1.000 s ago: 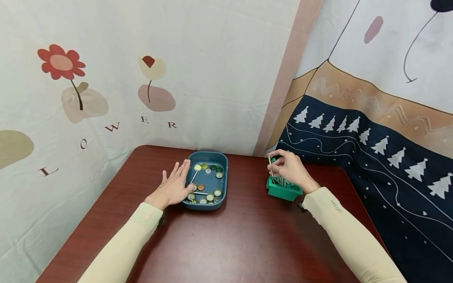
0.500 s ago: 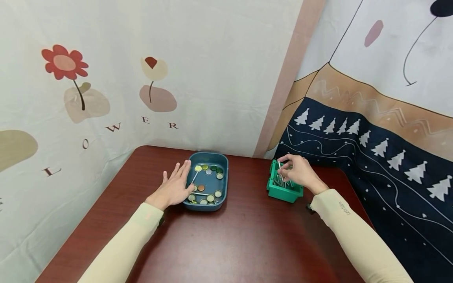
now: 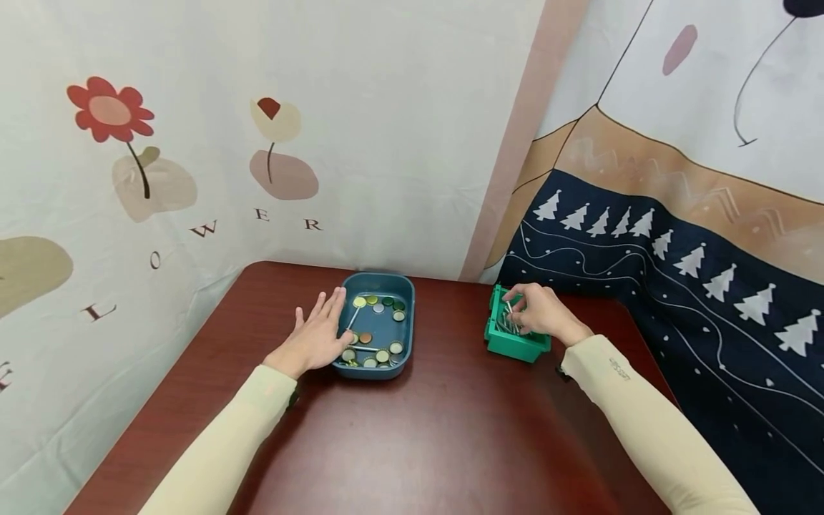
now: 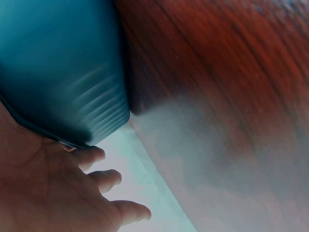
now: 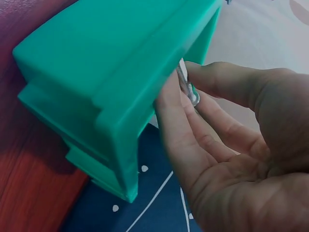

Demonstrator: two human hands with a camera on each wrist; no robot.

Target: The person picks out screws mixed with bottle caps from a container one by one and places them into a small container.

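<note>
My left hand rests on the left side of a blue tray, fingers spread and the thumb over the rim. Round bottle caps and a couple of thin pale rods lie in the tray. At the right, my right hand reaches into the open top of a green plastic box. Thumb and fingers pinch a silver metal rod with a round head, its other end hidden behind the box rim in the right wrist view. More metal rods lie inside the box.
Both containers stand near the back of a reddish-brown table. Behind it hangs a pale printed cloth, with a dark blue tree-patterned cloth at the right.
My right hand has moved right and down with the metal rod, from above the back left of the green box into its opening. The left hand stays on the tray.
</note>
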